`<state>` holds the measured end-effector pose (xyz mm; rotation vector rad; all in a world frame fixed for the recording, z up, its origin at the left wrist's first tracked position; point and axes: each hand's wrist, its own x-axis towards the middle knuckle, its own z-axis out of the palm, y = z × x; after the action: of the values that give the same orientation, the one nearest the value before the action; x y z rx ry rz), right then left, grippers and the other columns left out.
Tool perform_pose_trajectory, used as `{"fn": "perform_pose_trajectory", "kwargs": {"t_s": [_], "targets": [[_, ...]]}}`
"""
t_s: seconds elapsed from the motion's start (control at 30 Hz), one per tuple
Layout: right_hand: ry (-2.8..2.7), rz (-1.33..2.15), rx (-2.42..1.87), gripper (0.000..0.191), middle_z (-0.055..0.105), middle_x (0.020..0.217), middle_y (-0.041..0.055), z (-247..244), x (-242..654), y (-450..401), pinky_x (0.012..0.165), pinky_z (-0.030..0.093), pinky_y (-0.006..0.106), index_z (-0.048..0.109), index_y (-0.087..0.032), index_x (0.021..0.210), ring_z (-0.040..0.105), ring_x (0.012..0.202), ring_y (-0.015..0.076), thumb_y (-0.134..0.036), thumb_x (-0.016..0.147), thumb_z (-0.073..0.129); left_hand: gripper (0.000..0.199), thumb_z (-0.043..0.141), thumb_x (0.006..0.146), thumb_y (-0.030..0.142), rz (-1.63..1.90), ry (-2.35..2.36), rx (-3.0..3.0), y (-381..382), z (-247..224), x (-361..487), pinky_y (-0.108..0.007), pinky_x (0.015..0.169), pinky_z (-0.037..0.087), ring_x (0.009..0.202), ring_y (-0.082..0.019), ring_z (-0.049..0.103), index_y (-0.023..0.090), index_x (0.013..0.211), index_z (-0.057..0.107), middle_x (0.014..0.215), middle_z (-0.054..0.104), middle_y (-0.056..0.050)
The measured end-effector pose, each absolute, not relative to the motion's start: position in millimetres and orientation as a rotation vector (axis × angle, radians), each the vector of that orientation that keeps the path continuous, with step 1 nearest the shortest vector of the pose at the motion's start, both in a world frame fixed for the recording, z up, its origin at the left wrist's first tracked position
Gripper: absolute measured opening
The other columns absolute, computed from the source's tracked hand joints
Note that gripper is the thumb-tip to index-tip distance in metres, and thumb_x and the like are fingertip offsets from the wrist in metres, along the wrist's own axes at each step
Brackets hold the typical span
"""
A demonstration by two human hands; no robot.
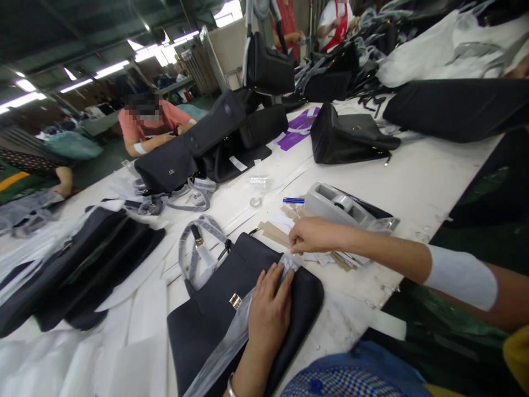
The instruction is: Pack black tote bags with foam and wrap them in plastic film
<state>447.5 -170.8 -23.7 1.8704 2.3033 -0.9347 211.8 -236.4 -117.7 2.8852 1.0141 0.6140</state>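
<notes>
A black handbag (215, 325) with a gold clasp (235, 301) lies on the white table in front of me. A strip of clear plastic wrap (225, 350) runs along it. My left hand (270, 309) lies flat on the bag over the wrap, its fingers stretched toward the bag's far edge. Just beyond those fingertips, my right hand (309, 234) has its fingers pinched together at the end of the plastic; what is between them is too small to make out. Wrapped handles (192, 253) stick out at the bag's left side.
A grey tape dispenser (336, 204), a blue marker (293, 200) and card strips (273, 234) lie beyond my right hand. Black bag pieces (91, 264) are at the left. More black bags (349, 132) stand farther back. A person in a pink shirt (171, 118) sits across the table.
</notes>
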Motion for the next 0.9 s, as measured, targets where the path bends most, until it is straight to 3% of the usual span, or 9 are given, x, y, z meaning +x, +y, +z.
{"fn": "perform_pose_trajectory", "kwargs": {"t_s": [0.33, 0.6, 0.8, 0.9], "targets": [[2.339, -1.231, 2.01, 0.016, 0.075, 0.083, 0.0002, -72, 452, -187, 0.06, 0.038, 0.023, 0.075, -0.023, 0.088, 0.066, 0.077, 0.0175, -0.025, 0.076, 0.064, 0.049, 0.048, 0.091, 0.007, 0.659, 1.007, 2.906, -236, -122, 212, -0.048, 0.107, 0.048, 0.134, -0.025, 0.049, 0.022, 0.138, 0.052, 0.142, 0.054, -0.01], [2.361, -1.046, 2.151, 0.02, 0.075, 0.089, 0.0004, -89, 436, -200, 0.07, 0.042, 0.025, 0.071, -0.024, 0.091, 0.067, 0.087, 0.0198, -0.015, 0.076, 0.061, 0.048, 0.048, 0.092, 0.007, 0.689, 1.001, 2.9, -236, -124, 210, -0.049, 0.107, 0.048, 0.133, -0.026, 0.049, 0.023, 0.136, 0.054, 0.142, 0.054, -0.009], [2.439, -0.653, 2.282, 0.026, 0.071, 0.111, 0.0103, -77, 435, -216, 0.081, 0.046, 0.031, 0.065, -0.019, 0.111, 0.065, 0.102, 0.0253, -0.018, 0.085, 0.06, 0.05, 0.048, 0.092, 0.007, 0.694, 1.004, 2.896, -236, -126, 209, -0.048, 0.108, 0.047, 0.134, -0.025, 0.048, 0.023, 0.139, 0.051, 0.142, 0.053, -0.009], [2.474, -0.861, 2.308, 0.026, 0.073, 0.108, 0.0093, -74, 433, -226, 0.089, 0.047, 0.032, 0.069, -0.02, 0.109, 0.066, 0.103, 0.0237, -0.022, 0.093, 0.049, 0.05, 0.048, 0.092, 0.008, 0.683, 1.01, 2.901, -236, -127, 209, -0.048, 0.108, 0.047, 0.134, -0.025, 0.047, 0.025, 0.139, 0.051, 0.143, 0.053, -0.008]]}}
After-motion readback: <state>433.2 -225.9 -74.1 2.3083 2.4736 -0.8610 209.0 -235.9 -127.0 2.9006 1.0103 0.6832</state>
